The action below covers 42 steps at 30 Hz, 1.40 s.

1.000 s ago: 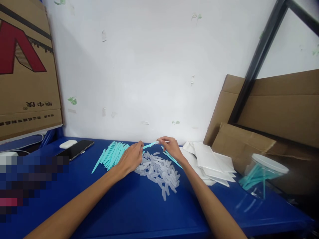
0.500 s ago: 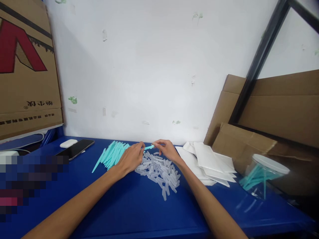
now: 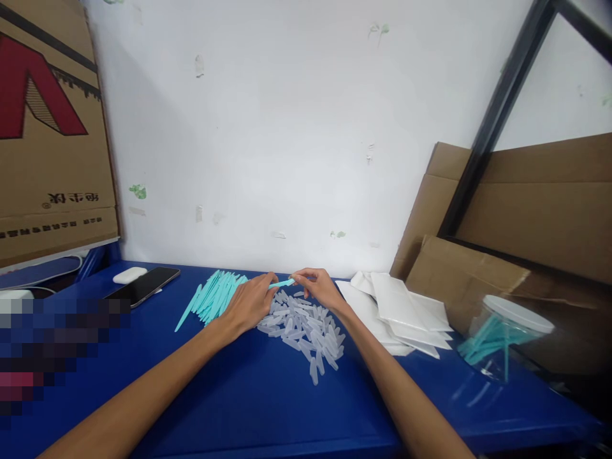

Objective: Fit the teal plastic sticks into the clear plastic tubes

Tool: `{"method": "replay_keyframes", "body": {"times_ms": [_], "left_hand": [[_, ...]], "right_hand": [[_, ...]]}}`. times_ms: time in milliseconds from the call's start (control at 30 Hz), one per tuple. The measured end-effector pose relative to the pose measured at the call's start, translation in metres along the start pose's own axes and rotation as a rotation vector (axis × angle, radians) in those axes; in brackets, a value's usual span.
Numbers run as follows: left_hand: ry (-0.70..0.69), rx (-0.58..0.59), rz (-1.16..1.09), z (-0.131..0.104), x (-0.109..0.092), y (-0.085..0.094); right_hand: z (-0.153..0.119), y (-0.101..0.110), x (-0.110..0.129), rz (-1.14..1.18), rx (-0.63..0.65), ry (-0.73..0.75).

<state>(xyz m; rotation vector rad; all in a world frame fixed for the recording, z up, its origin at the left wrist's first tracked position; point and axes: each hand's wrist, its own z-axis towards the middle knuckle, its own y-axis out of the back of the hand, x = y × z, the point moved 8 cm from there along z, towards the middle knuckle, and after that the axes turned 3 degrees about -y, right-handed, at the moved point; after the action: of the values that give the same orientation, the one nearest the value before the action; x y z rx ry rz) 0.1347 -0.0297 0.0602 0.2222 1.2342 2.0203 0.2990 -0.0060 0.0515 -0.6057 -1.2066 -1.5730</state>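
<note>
A thin turquoise stick (image 3: 282,284) spans the gap between my two hands. My left hand (image 3: 252,301) pinches its left end, with the fingers closed. At its right end, my right hand (image 3: 316,285) grips the tip between thumb and fingers. Just left of my left hand lies a pile of turquoise sticks (image 3: 217,297), partly covered by that hand. Below and between the hands, many translucent caps (image 3: 306,328) are heaped on the blue table (image 3: 268,408).
White paper packets (image 3: 406,309) lie right of the caps. A lidded clear jar (image 3: 502,338) holds more turquoise sticks. A phone (image 3: 150,285) and white case (image 3: 130,275) rest at the left. Cardboard (image 3: 468,268) leans at the right; a large box (image 3: 52,159) stands left.
The whole view has shifted very slightly. Both hands keep their hold on the stick, in nearly the same place.
</note>
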Motion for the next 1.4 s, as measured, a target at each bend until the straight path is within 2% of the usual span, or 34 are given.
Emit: {"method": "replay_keyframes", "body": {"times_ms": [733,1133,1300,1400], "left_hand": [[-0.023,-0.02,0.026,0.0,-0.001,0.005],[-0.018,-0.028,0.025,0.0,0.0,0.005],[-0.03,-0.019,0.002,0.001,-0.005,0.004],[-0.014,-0.01,-0.002,0.002,-0.005,0.003]], "right_hand": [[-0.001,-0.006,-0.009,0.069,0.05,-0.052],[-0.003,-0.007,0.001,0.037,0.057,-0.048],[-0.005,-0.018,0.006,0.004,0.141,-0.035],[-0.005,-0.018,0.007,-0.018,0.139,-0.036]]}}
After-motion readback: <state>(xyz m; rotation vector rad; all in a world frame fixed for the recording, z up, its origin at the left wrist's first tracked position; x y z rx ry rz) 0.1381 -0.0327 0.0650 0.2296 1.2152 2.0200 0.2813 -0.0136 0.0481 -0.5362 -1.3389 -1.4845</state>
